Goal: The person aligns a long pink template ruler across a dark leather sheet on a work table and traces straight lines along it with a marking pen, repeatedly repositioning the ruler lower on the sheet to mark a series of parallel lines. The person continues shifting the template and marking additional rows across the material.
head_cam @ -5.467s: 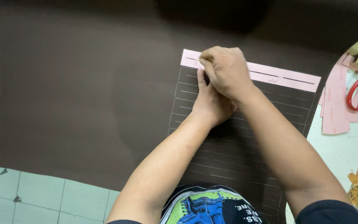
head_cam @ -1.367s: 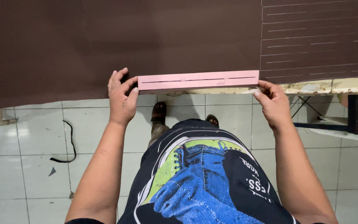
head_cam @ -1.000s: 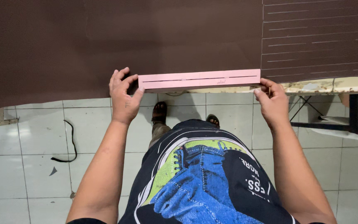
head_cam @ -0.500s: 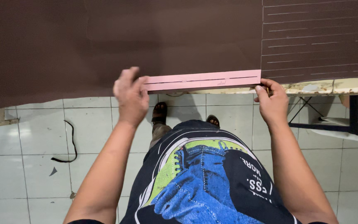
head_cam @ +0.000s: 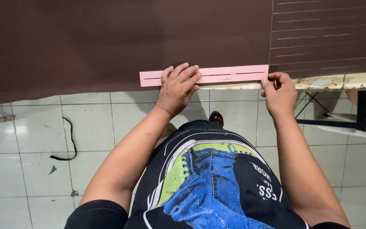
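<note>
A long pink strip (head_cam: 234, 74) with a thin slot lies on dark brown fabric (head_cam: 106, 38) along the table's near edge. My left hand (head_cam: 178, 85) rests flat on the strip left of its middle, fingers spread and pressing it down. My right hand (head_cam: 279, 91) is at the strip's right end, with its fingers pinched on a small yellowish marking piece (head_cam: 275, 83) that is mostly hidden. Pale ruled lines (head_cam: 327, 38) cover the fabric to the right of the strip.
The table's worn pale edge (head_cam: 339, 80) shows at the right. Below it is a white tiled floor (head_cam: 30, 148) with a dark cord (head_cam: 66, 142). A dark metal frame (head_cam: 365, 112) stands at the right. My printed shirt fills the lower middle.
My left hand has slid from the strip's left end to lie flat near its middle. My right hand has stayed at the right end and closed into a pinch.
</note>
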Available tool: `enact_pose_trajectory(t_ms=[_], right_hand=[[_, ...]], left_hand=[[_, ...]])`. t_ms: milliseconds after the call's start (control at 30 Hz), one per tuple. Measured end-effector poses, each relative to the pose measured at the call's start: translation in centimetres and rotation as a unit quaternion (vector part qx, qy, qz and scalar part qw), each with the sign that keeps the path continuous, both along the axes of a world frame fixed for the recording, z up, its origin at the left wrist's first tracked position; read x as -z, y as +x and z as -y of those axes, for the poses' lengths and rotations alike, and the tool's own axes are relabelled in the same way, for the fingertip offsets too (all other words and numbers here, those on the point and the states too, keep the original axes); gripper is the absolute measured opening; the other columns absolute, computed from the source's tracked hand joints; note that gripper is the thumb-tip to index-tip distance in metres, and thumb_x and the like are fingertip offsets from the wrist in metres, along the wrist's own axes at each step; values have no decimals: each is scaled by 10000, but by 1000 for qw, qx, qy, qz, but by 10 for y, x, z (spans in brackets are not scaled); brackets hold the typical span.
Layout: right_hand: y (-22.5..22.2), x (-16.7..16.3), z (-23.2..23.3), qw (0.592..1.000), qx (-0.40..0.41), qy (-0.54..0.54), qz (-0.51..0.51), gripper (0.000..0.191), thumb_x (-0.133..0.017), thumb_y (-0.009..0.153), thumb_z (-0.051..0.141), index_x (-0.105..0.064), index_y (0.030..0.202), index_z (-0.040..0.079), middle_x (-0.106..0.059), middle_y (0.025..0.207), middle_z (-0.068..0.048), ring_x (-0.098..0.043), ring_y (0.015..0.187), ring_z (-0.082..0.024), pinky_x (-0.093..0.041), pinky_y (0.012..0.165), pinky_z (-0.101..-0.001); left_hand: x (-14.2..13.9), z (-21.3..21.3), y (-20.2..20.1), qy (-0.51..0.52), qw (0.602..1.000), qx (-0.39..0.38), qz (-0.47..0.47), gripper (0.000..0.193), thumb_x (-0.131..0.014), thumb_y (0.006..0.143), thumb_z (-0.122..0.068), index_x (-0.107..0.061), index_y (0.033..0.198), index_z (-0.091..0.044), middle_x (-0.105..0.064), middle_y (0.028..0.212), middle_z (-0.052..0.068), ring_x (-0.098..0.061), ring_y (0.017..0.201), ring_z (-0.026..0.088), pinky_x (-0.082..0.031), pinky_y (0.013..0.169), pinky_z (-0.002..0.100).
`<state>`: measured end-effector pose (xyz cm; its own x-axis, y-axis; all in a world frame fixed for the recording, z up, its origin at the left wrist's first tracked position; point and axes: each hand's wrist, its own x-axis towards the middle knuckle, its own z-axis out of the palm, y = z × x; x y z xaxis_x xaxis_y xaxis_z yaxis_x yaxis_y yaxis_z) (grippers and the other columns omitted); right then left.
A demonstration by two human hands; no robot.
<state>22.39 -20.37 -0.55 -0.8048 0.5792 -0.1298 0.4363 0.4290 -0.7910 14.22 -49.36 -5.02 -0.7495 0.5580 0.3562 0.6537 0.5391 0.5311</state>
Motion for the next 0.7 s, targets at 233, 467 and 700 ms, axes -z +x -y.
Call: enact_pose_trajectory(t_ms=[233,467,700], right_hand=[[-3,-8,-2,1000,-2,3,-4,206,-745,965,133,-664,1115,18,-701,924,-47,-706,728,-110,-568,654,-258],[-1,-10,-6,999,5,-29,-34,214,-722,960,98,-639,1139,14,-693,931,-39,-694,771,-104,-590,687,-262],[6,-10,-12,997,-10,-48,-61,178,-676,990,63,-711,1143,-19,-651,1105,-52,-717,836,-126,-589,736,-261]], left_hand=[[-4,-2,-2,12,1000,-6,-4,279,-745,941,-218,-713,1217,-193,-640,1368,-17,-541,1348,219,-303,1158,520],[-9,-8,-2,25,1000,-8,4,204,-739,952,-189,-732,1156,-192,-659,1323,-10,-556,1332,227,-318,1142,502],[-12,-15,-3,40,999,-12,4,180,-740,941,-189,-737,1121,-174,-676,1284,-2,-576,1299,231,-325,1104,497]])
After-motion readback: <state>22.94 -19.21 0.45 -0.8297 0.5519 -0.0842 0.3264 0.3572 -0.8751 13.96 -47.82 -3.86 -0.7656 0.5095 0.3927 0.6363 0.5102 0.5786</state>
